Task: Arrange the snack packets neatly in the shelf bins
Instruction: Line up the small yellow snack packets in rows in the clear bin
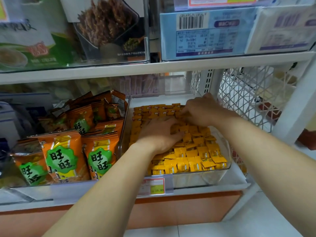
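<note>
Snack packets [193, 156] under both hands in the clear bin

We're looking down at a white shelf unit [188, 65] on a pale tiled floor [256, 221], with an orange base panel [188, 209] under the lowest board. On that board, to the right, sits the clear bin [228, 151]. It's packed with small yellow-orange packets, in tidy rows at the back and front and looser in the middle. Just beside it on the left, a second clear bin [42, 189] holds big orange bags [63, 156] with green labels, upright at the front and tumbled behind. Up top we've got a blue box [205, 35] with a barcode in one bin and green-and-white packs [34, 40] in another. A white lattice panel [248, 96] closes the shelf's right side.

Now the hands. Our left hand [159, 135] lies palm down, fingers fairly straight, pressing on the middle of the pile and holding nothing. Our right hand [201, 110] reaches to the back rows, fingers bent down among the packets. Whether it pinches one, we cannot tell. Smallest of all, a red-and-yellow price tag [153, 185] sits on the shelf edge below the bin.
</note>
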Motion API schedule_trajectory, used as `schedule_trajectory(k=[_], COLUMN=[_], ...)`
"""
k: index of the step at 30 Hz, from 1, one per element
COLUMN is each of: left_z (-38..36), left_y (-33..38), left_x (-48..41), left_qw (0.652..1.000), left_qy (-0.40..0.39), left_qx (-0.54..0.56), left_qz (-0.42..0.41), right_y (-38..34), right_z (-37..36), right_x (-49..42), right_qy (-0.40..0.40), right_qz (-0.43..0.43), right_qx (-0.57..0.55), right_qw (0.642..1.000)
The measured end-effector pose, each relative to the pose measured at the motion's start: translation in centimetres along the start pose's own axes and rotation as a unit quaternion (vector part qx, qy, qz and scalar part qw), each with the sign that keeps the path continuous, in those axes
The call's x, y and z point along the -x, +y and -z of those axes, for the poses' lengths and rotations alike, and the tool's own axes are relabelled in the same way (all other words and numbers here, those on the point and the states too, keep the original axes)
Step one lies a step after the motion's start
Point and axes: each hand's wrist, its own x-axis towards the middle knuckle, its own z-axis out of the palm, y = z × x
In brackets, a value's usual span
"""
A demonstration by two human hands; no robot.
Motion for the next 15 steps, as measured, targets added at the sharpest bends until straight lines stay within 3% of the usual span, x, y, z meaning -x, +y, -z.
schedule_trajectory(k=[5, 10, 15], left_z=[-0.1, -1.3, -1.5], left_y=[0.7, 1.8, 1.8], left_x=[-0.6, -0.6, -0.6], left_qw=[0.999, 0.997, 0.997], left_qy=[0.014, -0.057, -0.059], left_qx=[-0.032, -0.046, -0.052], left_qz=[-0.006, -0.037, -0.026], right_y=[1.2, 0.9, 0.7], right_z=[-0.4, -1.0, -0.9], right_x=[-0.1, -0.7, -0.7], right_qy=[0.052, -0.021, 0.021], right_qz=[-0.06, -0.088, -0.104], right_qx=[-0.055, -0.085, -0.103], right_qw=[0.995, 0.992, 0.989])
